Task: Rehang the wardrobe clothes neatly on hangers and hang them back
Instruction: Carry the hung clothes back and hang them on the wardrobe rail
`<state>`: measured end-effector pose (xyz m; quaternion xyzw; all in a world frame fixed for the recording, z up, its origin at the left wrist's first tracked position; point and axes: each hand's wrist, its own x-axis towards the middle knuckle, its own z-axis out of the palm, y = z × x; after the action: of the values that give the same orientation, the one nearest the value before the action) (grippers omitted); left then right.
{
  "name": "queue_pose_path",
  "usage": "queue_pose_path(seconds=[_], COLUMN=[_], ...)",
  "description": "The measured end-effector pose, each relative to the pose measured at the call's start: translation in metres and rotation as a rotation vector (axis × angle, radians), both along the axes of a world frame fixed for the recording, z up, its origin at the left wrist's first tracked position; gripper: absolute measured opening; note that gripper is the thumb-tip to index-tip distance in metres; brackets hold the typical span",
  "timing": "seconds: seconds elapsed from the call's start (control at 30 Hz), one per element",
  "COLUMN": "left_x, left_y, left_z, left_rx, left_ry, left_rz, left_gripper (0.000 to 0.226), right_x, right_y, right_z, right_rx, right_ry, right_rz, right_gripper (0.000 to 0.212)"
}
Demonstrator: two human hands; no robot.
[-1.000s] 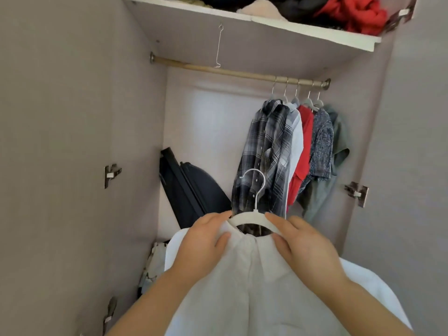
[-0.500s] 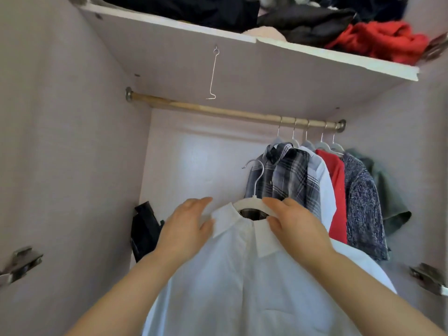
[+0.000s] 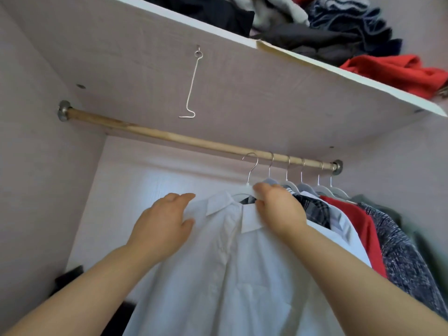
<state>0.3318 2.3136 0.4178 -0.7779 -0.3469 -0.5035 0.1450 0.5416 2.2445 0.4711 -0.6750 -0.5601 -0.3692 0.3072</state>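
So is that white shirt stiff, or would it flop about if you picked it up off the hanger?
Probably floppy: the white shirt drapes in soft folds below the hanger that the right hand grips. Likely light, since thin fabric hangs from one slim hanger. It may slide off a shoulder; the left hand rests there, seemingly steadying it.

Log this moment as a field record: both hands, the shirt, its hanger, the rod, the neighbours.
left hand: flat on the shoulder of the white shirt
right hand: grips the hanger at its neck
hook: up at the rod; seated or not, unclear
neighbours: hung clothes to the right
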Motion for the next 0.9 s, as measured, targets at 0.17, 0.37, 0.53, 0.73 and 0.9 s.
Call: queue_pose_path(seconds=[0.17,0.37,0.53,0.73,0.9], left_x=[0.015,0.032,0.044,0.054,0.052], left_y=[0.025,0.05,0.064,0.073,0.07], left_z=[0.017,0.028,0.025,0.008,-0.005], left_rx=[0.045,0.092,0.089,0.06,0.009], left_ry=[0.001,-0.017,-0.012,0.015,0.031], left_rz=[0.047,0.083,0.087,0.078,0.097], left_gripper=[0.054,0.053,0.053,0.053,0.053], right_x=[0.033,0.061,0.078,0.088,0.085], right_y=[0.033,0.058,0.072,0.08,0.077], right_z=[0.036,0.069,0.071,0.045,0.037], right_rx=[0.056,0.083,0.087,0.077,0.116], right_ry=[0.011,-0.009,0.004,-0.054,-0.087], right_rz=[0.005,0.062,0.089,0.11,0.121], right_gripper=[0.027,0.041,0.041,0.039,0.035])
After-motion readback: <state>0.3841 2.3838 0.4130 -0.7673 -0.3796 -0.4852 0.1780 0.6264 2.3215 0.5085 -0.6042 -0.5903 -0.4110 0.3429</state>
